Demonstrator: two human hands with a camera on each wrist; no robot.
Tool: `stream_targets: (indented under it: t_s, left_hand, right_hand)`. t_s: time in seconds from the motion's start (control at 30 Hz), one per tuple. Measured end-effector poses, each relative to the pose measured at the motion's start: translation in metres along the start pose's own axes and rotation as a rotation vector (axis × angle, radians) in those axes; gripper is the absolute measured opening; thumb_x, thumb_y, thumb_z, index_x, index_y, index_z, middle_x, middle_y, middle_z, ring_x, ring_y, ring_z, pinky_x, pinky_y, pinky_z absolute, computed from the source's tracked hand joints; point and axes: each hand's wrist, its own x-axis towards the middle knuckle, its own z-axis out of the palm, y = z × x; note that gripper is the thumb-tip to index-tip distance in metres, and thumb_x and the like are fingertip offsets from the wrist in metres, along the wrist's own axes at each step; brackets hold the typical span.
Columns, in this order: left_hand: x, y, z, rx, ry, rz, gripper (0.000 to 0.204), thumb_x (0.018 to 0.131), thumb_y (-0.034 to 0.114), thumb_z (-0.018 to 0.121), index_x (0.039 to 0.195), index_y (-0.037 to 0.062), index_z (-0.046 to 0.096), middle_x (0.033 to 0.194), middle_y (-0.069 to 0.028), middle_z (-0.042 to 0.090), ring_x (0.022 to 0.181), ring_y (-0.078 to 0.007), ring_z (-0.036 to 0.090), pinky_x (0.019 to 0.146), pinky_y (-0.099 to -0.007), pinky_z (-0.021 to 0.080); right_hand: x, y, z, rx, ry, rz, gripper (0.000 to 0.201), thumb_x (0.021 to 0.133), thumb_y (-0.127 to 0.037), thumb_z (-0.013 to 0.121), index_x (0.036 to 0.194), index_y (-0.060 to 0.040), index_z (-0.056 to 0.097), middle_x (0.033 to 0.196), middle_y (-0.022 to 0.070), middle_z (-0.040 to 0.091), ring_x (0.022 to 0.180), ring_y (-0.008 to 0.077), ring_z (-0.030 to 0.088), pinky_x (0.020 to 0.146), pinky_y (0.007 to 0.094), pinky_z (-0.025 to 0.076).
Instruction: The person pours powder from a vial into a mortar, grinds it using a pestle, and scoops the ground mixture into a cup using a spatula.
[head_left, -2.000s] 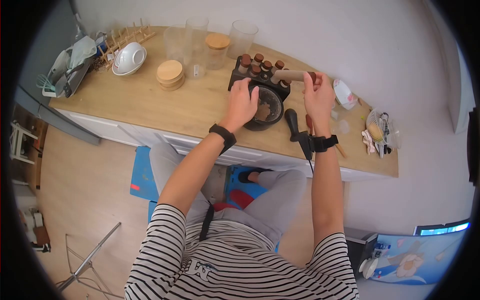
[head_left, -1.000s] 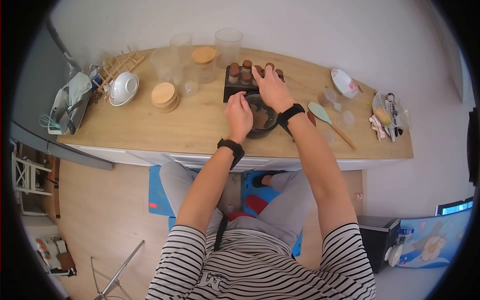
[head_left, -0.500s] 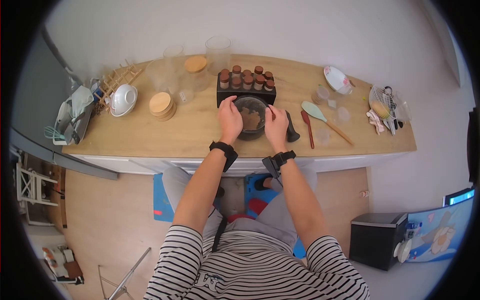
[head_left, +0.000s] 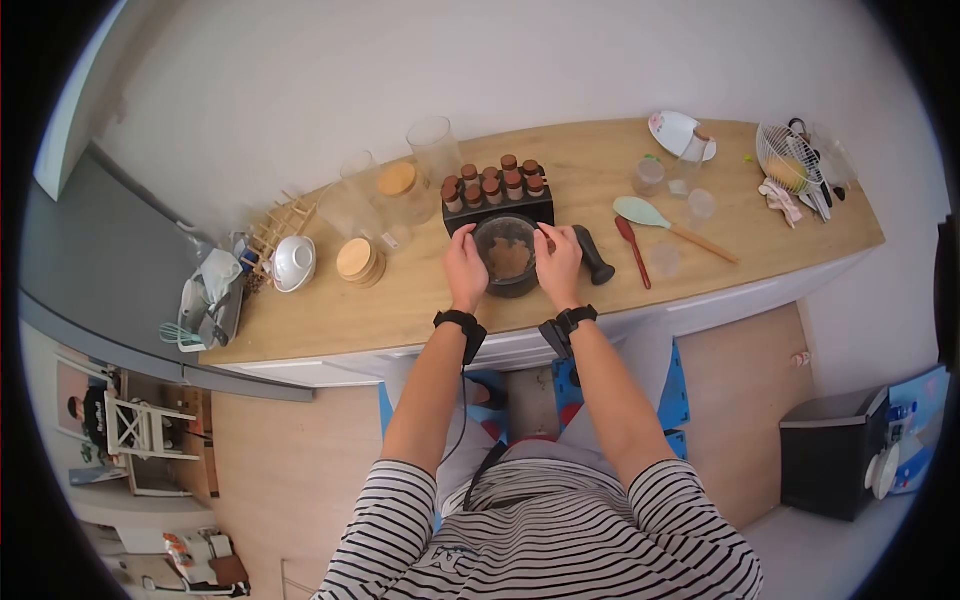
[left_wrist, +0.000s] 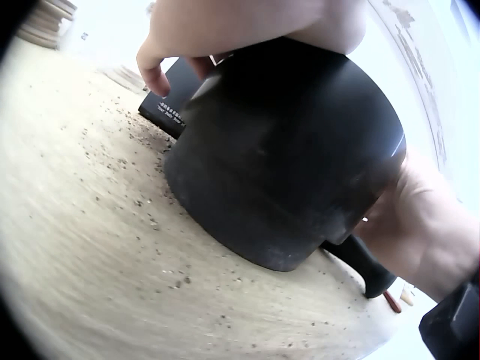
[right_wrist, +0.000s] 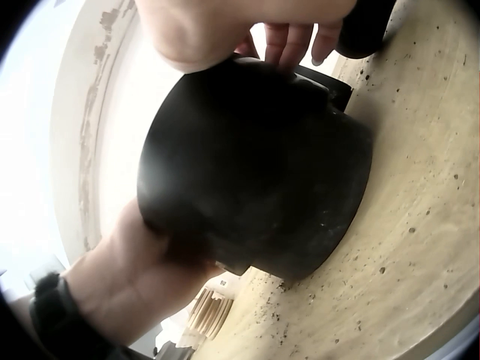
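A black mortar (head_left: 513,290) with brown powder (head_left: 510,258) inside stands near the counter's front edge. My left hand (head_left: 465,270) grips its left side, fingers over the rim. On the opposite side my right hand (head_left: 558,266) holds the rim. Both wrist views show the dark outer wall of the mortar (left_wrist: 285,165) between the two hands. Directly behind it is a black rack (head_left: 500,213) of glass jars with brown lids (head_left: 491,187). A black pestle (head_left: 595,260) lies just right of my right hand.
A red spatula (head_left: 634,255) and a green-headed spoon (head_left: 680,230) lie to the right, near small clear cups (head_left: 649,177). To the left are a wooden-lidded jar (head_left: 360,262), tall glasses (head_left: 433,148) and white bowls (head_left: 294,264). Dark crumbs (left_wrist: 180,281) are scattered on the counter.
My right hand has put a brown-lidded jar into the rack, let go and come down to the mortar's right side. My left hand stays at the mortar's left. The head view has shifted.
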Motion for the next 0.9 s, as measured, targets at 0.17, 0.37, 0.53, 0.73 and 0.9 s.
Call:
stream_targets:
  t_s: [0.17,0.37,0.53,0.73,0.9]
  left_hand:
    - [0.005,-0.023,0.006,0.03,0.057,0.107,0.024,0.1,0.013,0.043,0.11,0.0026,0.063,0.079,-0.0091,0.059,0.073,-0.0184,0.056,0.07,-0.0309,0.045]
    - [0.004,-0.028,0.006,-0.042,0.089,0.124,0.025,0.1,0.015,0.043,0.11,0.0022,0.062,0.081,-0.0093,0.06,0.077,-0.0195,0.056,0.073,-0.0322,0.045]
    - [0.003,-0.029,0.006,-0.061,0.073,0.095,0.027,0.101,0.016,0.042,0.112,0.0021,0.061,0.089,-0.0144,0.065,0.084,-0.024,0.061,0.08,-0.0338,0.047]
    - [-0.005,-0.016,0.009,-0.137,0.124,0.049,0.026,0.101,0.016,0.041,0.111,0.0025,0.061,0.087,-0.0163,0.065,0.083,-0.0271,0.062,0.078,-0.0363,0.047]
    - [-0.002,-0.016,0.012,-0.126,0.112,-0.018,0.025,0.101,0.015,0.041,0.109,0.0024,0.061,0.091,-0.02,0.065,0.087,-0.0356,0.063,0.079,-0.0395,0.048]
  right_hand:
    - [0.0,0.005,0.002,-0.019,0.026,-0.046,0.018,0.086,-0.011,0.067,0.1,-0.0008,0.069,0.089,0.0142,0.059,0.077,0.0305,0.061,0.069,0.0377,0.049]
    - [0.0,0.002,0.001,0.002,0.023,-0.023,0.018,0.085,-0.012,0.066,0.1,-0.0011,0.069,0.09,0.0145,0.059,0.081,0.0325,0.06,0.072,0.0404,0.048]
    - [0.0,0.003,-0.002,-0.12,-0.015,-0.105,0.02,0.089,-0.012,0.064,0.104,0.0007,0.068,0.088,0.0144,0.059,0.075,0.028,0.062,0.07,0.0351,0.05]
    - [0.008,-0.015,-0.018,-0.281,-0.176,-0.112,0.024,0.09,-0.02,0.062,0.105,-0.0011,0.068,0.088,0.0174,0.06,0.085,0.0374,0.059,0.075,0.0439,0.048]
    - [0.008,-0.01,-0.052,-0.496,-0.12,-0.161,0.026,0.09,-0.021,0.061,0.107,-0.0012,0.066,0.093,0.0177,0.059,0.091,0.0379,0.056,0.08,0.0451,0.045]
